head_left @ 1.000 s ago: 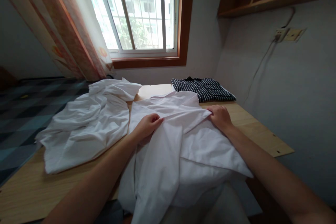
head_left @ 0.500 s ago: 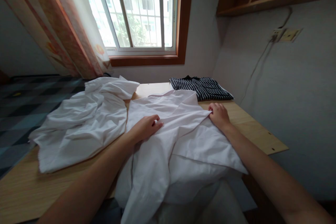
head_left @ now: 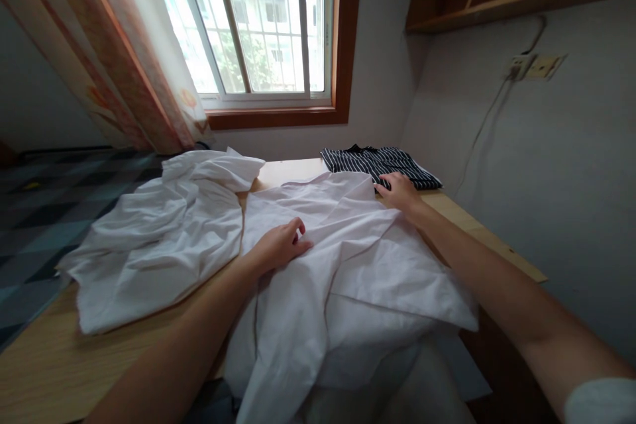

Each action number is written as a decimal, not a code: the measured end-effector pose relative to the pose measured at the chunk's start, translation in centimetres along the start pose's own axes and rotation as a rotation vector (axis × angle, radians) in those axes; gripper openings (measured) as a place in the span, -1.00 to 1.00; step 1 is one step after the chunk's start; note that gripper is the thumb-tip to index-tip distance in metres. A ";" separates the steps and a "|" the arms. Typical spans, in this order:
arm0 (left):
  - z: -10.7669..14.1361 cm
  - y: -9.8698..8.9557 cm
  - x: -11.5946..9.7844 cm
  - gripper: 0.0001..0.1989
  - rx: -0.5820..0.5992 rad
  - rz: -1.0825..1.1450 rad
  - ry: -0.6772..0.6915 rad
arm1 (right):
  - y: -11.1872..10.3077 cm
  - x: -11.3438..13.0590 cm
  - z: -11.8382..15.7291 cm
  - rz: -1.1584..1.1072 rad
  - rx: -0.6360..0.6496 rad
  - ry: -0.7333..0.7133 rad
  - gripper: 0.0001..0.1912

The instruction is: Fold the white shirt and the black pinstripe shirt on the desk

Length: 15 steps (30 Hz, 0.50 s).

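A white shirt (head_left: 342,238) lies partly folded in front of me, its near end hanging loosely over the table's front edge. My left hand (head_left: 281,245) rests on the middle of it, fingers bent and the thumb apart from them. Near the shirt's far right corner is my right hand (head_left: 397,192), its thumb and fingers apart with no cloth visibly gripped. Just behind that hand lies a folded black-and-white striped garment (head_left: 372,162). Another white garment (head_left: 169,232) is spread, rumpled, to the left of the shirt.
The pale wooden table (head_left: 50,358) has its right edge near the wall. A checked bedcover (head_left: 34,225) lies at the left, below a patterned curtain (head_left: 114,46). Ahead is a barred window (head_left: 268,33); a shelf (head_left: 497,0) and a socket (head_left: 544,66) are at the upper right.
My right hand has let go of the shirt's right-hand fold and moved away and slightly left, toward the far corner by the striped garment. My left hand has stayed nearly in place.
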<state>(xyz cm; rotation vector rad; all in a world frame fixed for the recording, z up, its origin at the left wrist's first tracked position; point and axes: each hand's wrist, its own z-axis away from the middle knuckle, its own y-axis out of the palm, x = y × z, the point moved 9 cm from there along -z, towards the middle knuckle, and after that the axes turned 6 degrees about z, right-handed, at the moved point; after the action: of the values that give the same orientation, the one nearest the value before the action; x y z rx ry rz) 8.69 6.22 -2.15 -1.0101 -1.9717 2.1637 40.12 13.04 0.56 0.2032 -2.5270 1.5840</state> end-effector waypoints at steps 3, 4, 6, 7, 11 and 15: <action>0.1 0.0 0.1 -0.75 0.012 0.018 -0.009 | 1.6 -0.4 -1.9 0.011 0.053 0.135 -0.54; 0.2 0.0 0.1 -0.75 0.013 0.021 -0.016 | 2.1 -0.5 -2.4 0.004 0.074 0.164 -0.58; 0.2 -0.1 0.2 -0.75 0.012 0.023 -0.029 | 2.6 -0.5 -3.3 -0.020 0.090 0.179 -0.66; 0.2 -0.1 0.2 -0.75 0.012 0.024 -0.032 | 2.6 -0.4 -3.7 -0.039 0.080 0.174 -0.68; 0.2 0.1 0.0 -0.78 0.011 0.019 -0.016 | 1.7 -0.1 -5.1 -0.097 -0.009 0.211 -0.68; 0.1 -0.1 -0.2 -0.77 -0.020 0.009 -0.011 | 1.1 1.3 -6.2 0.008 -0.022 0.204 -0.66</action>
<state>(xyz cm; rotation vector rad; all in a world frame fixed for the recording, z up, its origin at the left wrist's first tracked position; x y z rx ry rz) 8.77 6.01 -2.01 -1.0137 -2.0020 2.1632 39.02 19.11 2.51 0.0268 -2.3909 1.4951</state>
